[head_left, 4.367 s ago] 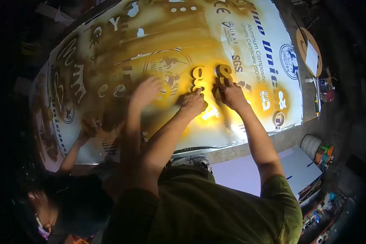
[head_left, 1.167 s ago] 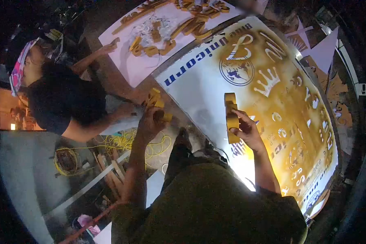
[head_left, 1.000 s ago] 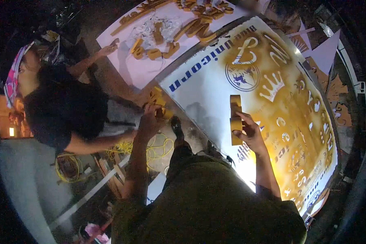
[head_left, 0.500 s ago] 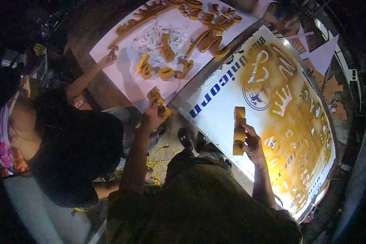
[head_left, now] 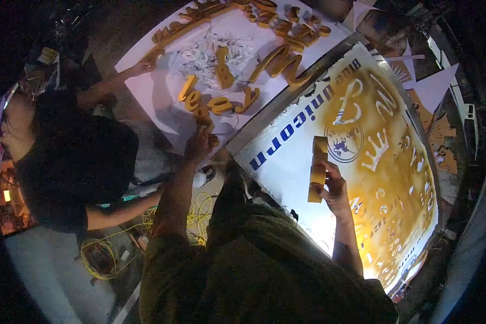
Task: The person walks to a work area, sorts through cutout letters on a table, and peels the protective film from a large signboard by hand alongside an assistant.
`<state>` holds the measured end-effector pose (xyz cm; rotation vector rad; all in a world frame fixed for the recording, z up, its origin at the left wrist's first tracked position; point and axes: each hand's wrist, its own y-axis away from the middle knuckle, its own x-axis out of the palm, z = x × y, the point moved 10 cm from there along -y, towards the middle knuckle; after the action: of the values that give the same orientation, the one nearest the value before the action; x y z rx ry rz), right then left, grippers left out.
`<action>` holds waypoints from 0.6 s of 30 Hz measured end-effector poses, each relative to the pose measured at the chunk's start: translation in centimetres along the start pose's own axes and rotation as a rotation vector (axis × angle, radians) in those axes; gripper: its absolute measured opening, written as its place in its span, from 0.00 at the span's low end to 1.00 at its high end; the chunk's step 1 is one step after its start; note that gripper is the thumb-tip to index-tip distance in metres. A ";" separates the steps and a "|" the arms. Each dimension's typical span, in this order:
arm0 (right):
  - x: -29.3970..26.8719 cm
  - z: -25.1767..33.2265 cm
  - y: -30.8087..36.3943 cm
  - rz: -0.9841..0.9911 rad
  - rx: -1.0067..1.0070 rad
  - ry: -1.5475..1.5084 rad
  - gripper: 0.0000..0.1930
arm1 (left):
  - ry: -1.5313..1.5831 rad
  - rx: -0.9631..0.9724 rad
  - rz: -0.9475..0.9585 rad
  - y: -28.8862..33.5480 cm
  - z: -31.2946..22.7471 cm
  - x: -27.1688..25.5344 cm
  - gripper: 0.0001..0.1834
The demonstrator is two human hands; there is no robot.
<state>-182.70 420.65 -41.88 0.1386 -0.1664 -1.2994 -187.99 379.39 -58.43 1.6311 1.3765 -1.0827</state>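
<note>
My right hand [head_left: 335, 188] is closed on a gold block letter [head_left: 319, 147], seen edge-on as an upright bar over the printed white sheet. My left hand [head_left: 198, 141] reaches to the near edge of a white board [head_left: 159, 116], its fingers closed round a small gold letter piece [head_left: 214, 141]. Just beyond those fingers lie several gold cursive letters [head_left: 221, 105], so which touch the hand is hard to tell. More gold letters [head_left: 283, 62] stand along the board's far and right sides. Crumpled thin wrapping [head_left: 200, 58] lies in its middle.
At left a co-worker in black [head_left: 75, 156] leans in, one hand [head_left: 140, 68] at the board's left edge. The sheet on my right [head_left: 291, 156] carries gold overspray and letter-shaped bare patches. Yellow cable [head_left: 100, 262] coils on the floor; cut scraps [head_left: 437, 86] lie at far right.
My left hand has moved forward with its gold piece to the letters at the board's near edge. My right hand still holds its letter. The co-worker's body has shifted left, an arm reaching low.
</note>
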 end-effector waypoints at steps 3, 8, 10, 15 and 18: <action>0.9 -0.1 -1.1 0.010 -0.015 0.052 0.32 | 0.182 -0.062 0.024 -0.6 -2.1 -0.5 0.38; 4.0 0.7 -4.0 -0.005 0.028 0.108 0.33 | 0.095 0.017 0.035 0.8 0.2 1.7 0.33; 5.4 1.4 -5.3 -0.022 -0.006 0.158 0.34 | 0.822 -0.310 0.099 2.3 5.8 4.7 0.30; 8.4 2.7 -8.5 -0.047 -0.023 -0.078 0.34 | 0.287 -0.381 -0.192 -4.0 11.1 -8.1 0.20; 12.8 4.3 -11.0 -0.026 0.061 -0.137 0.37 | 0.032 -0.217 -0.355 -7.6 15.6 -11.8 0.21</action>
<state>-190.66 405.34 -39.23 0.1042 -0.3227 -1.3307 -198.59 361.96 -53.54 1.2826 1.7842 -1.0614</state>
